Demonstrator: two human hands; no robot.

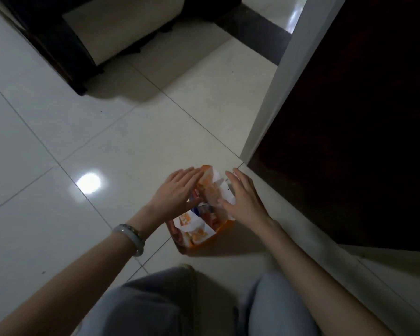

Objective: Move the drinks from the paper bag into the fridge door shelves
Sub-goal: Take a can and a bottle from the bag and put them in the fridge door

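Observation:
An orange and white paper bag (199,229) stands on the tiled floor just ahead of my knees. Its mouth gapes upward, and bits of blue and red packaging (205,210) show inside, too dim to tell apart. My left hand (176,191) is flat, fingers together and stretched out, against the bag's left top edge. My right hand (244,198) is spread with fingers apart against the bag's right top edge. Neither hand holds a drink. A pale bangle (131,237) sits on my left wrist.
A dark fridge door (349,122) with a pale edge (279,76) stands at the right, close to the bag. A dark-framed seat with a cream cushion (121,27) sits at the top left. My knees (204,304) are at the bottom.

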